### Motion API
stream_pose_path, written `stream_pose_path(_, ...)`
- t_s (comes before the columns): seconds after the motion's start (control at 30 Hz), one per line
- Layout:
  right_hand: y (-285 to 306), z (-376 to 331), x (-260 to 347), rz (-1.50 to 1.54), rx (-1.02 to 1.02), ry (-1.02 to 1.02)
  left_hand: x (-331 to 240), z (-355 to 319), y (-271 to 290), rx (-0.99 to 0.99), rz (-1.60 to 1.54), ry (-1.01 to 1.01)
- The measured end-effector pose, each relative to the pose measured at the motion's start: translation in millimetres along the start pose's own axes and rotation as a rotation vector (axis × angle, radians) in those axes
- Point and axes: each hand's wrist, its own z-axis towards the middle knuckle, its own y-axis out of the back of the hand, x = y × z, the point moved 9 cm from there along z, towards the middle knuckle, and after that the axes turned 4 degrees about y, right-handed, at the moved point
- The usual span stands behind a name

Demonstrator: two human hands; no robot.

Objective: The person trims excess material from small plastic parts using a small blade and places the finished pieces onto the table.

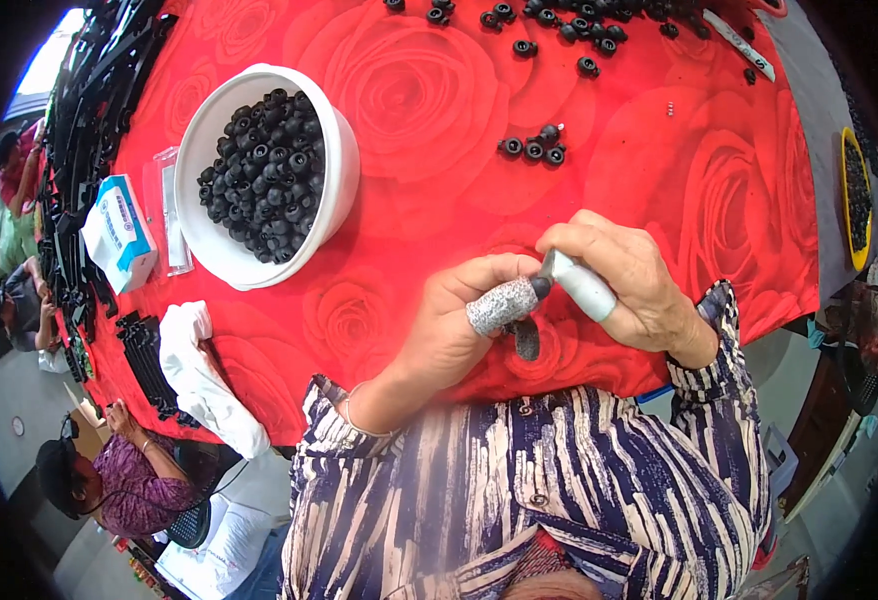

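At frame centre, the left hand [449,320] and right hand [624,280] pinch a small black rubber part [526,335] together, apparently mid-fitting, needing steady pressure.

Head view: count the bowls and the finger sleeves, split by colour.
White bowl: 1
Yellow bowl: 1
Grey speckled finger sleeve: 1
White finger sleeve: 1
Total: 4

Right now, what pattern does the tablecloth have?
The tablecloth is red with large rose prints, seen best in the head view.
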Motion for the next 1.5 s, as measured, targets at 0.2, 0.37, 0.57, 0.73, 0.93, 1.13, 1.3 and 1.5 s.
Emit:
stream_pose_path(0.2, -2.3, -1.2, -1.9, -0.006, 0.044, -0.011, 4.5, 0.0, 1.9, 0.017, -0.022, 0.045)
stream_pose_path(0.37, -3.5, 0.8, -0.9, 0.038, 0.048, -0.003, 6.2, -0.2, 4.7, -0.007, -0.004, 0.074)
stream_pose_path(0.57, -4.4, 0.2, -2.5, 0.061, 0.074, -0.021, 3.6, 0.5, 4.2, 0.02, 0.034, 0.036)
stream_pose_path(0.73, -3.8, 0.4, -2.1, 0.057, 0.069, -0.028, 3.4, 1.4, 3.1, 0.018, 0.031, 0.035)
stream_pose_path(0.93, -3.4, 1.6, -1.3, 0.051, 0.055, -0.028, 1.8, 1.5, 0.8, 0.039, 0.029, 0.017)
stream_pose_path(1.13, -3.5, 0.3, -1.4, 0.033, 0.057, -0.012, 3.3, 1.4, 0.3, 0.046, 0.06, 0.035)
stream_pose_path(1.3, -4.9, -0.8, -3.3, 0.056, 0.061, -0.013, 6.4, -0.1, 1.9, 0.031, 0.045, 0.076)
stream_pose_path(1.5, -4.1, -1.8, -3.3, 0.054, 0.055, 0.0, 12.3, 1.4, 5.0, 0.026, 0.026, 0.106)
